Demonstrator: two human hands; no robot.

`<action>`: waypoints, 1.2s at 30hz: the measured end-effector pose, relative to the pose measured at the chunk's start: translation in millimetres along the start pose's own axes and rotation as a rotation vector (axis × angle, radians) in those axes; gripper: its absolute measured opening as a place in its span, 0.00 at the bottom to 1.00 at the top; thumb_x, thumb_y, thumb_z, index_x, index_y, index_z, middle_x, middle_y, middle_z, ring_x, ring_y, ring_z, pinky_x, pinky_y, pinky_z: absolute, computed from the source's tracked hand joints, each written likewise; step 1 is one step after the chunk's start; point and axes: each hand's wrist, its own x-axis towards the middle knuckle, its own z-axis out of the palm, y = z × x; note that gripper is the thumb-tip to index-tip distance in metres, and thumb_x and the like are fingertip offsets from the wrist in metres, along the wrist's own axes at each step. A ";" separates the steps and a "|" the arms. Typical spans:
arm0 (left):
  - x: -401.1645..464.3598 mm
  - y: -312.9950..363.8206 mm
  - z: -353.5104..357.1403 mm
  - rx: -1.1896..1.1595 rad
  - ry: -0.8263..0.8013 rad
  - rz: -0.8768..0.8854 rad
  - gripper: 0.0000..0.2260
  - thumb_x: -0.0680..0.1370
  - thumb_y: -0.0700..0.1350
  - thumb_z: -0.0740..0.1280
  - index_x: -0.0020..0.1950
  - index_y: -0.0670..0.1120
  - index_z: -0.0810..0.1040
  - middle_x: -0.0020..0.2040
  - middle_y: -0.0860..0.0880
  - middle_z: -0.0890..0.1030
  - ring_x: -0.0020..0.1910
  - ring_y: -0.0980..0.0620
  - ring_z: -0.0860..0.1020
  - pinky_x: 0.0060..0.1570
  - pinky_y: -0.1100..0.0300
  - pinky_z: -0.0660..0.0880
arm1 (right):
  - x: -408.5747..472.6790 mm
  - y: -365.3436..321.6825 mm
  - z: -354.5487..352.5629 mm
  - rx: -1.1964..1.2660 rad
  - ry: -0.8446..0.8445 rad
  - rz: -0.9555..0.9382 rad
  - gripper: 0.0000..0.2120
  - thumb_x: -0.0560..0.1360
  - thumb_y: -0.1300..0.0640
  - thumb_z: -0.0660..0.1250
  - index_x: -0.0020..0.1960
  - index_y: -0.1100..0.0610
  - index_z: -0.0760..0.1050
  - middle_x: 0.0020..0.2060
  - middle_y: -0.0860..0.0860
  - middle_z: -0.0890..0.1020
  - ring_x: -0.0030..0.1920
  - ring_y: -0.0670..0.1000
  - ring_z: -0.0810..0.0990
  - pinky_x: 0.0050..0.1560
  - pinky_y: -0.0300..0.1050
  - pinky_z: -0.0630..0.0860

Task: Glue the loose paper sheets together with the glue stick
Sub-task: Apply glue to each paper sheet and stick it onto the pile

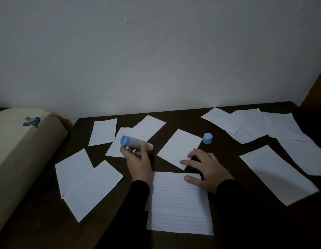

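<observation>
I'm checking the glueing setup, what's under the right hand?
The right hand lies open across two sheets: its fingertips touch the small sheet, its thumb rests on the lined sheet. Dark table shows between them; whatever lies beneath the palm is covered.

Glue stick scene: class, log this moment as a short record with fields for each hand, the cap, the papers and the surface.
left hand: holds the uncapped glue stick above the table
right hand: fingers on a small blank sheet, thumb on the lined sheet
blue cap: off, standing on the table
surface: dark table, loose sheets scattered on it
</observation>
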 end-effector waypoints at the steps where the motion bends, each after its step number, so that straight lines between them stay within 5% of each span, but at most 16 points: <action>1: -1.0 0.7 0.8 0.007 -0.014 0.002 0.26 0.80 0.45 0.65 0.74 0.50 0.56 0.52 0.58 0.71 0.43 0.62 0.73 0.45 0.73 0.69 | -1.7 0.3 2.0 0.038 0.065 -0.001 0.23 0.76 0.36 0.58 0.70 0.38 0.66 0.66 0.40 0.63 0.65 0.39 0.57 0.69 0.47 0.59; 5: -2.2 2.6 2.3 0.005 -0.052 -0.001 0.26 0.80 0.45 0.65 0.74 0.51 0.56 0.55 0.57 0.71 0.50 0.60 0.73 0.55 0.63 0.70 | 4.3 4.4 -1.9 0.271 0.269 0.124 0.16 0.78 0.48 0.63 0.65 0.45 0.72 0.60 0.41 0.66 0.62 0.39 0.63 0.67 0.45 0.64; 12: -2.3 1.1 2.6 0.035 -0.102 0.001 0.26 0.79 0.46 0.66 0.73 0.51 0.57 0.68 0.47 0.71 0.65 0.49 0.71 0.59 0.57 0.70 | 44.7 8.0 -25.6 -0.107 0.024 0.324 0.27 0.79 0.46 0.60 0.76 0.45 0.56 0.77 0.46 0.55 0.75 0.50 0.54 0.71 0.55 0.60; 15: -2.6 1.8 3.0 0.033 -0.106 -0.007 0.26 0.79 0.46 0.66 0.73 0.52 0.57 0.70 0.46 0.70 0.62 0.53 0.70 0.58 0.58 0.69 | 50.4 3.3 -19.7 -0.239 -0.093 0.452 0.28 0.79 0.40 0.53 0.77 0.45 0.53 0.77 0.48 0.55 0.76 0.54 0.53 0.71 0.59 0.57; 22: -3.2 2.4 2.0 0.041 -0.108 -0.008 0.27 0.79 0.46 0.66 0.73 0.51 0.56 0.70 0.46 0.70 0.63 0.52 0.71 0.58 0.58 0.70 | 46.5 -25.9 -10.4 -0.496 0.107 0.487 0.28 0.78 0.33 0.47 0.64 0.51 0.71 0.55 0.53 0.74 0.58 0.53 0.71 0.61 0.54 0.64; 25: -4.1 3.9 1.8 0.040 -0.101 -0.010 0.27 0.79 0.46 0.66 0.73 0.51 0.57 0.69 0.45 0.71 0.67 0.48 0.71 0.60 0.57 0.70 | 51.4 -23.6 -12.2 -0.412 0.142 0.352 0.19 0.81 0.46 0.51 0.68 0.48 0.69 0.60 0.50 0.73 0.61 0.51 0.70 0.64 0.55 0.63; 29: -5.0 5.4 0.9 0.019 -0.110 -0.019 0.27 0.79 0.46 0.66 0.73 0.51 0.57 0.69 0.46 0.71 0.66 0.49 0.71 0.59 0.59 0.69 | 51.3 -7.8 -14.4 -0.284 -0.042 0.333 0.23 0.81 0.52 0.53 0.75 0.43 0.58 0.74 0.46 0.61 0.73 0.51 0.59 0.71 0.61 0.55; 36: -5.1 4.6 -0.7 0.015 -0.115 -0.029 0.27 0.79 0.47 0.66 0.74 0.52 0.57 0.66 0.49 0.71 0.55 0.60 0.73 0.53 0.68 0.71 | 45.2 -29.7 -6.1 -0.371 0.112 0.460 0.22 0.80 0.40 0.51 0.68 0.48 0.68 0.58 0.52 0.72 0.61 0.52 0.69 0.65 0.56 0.61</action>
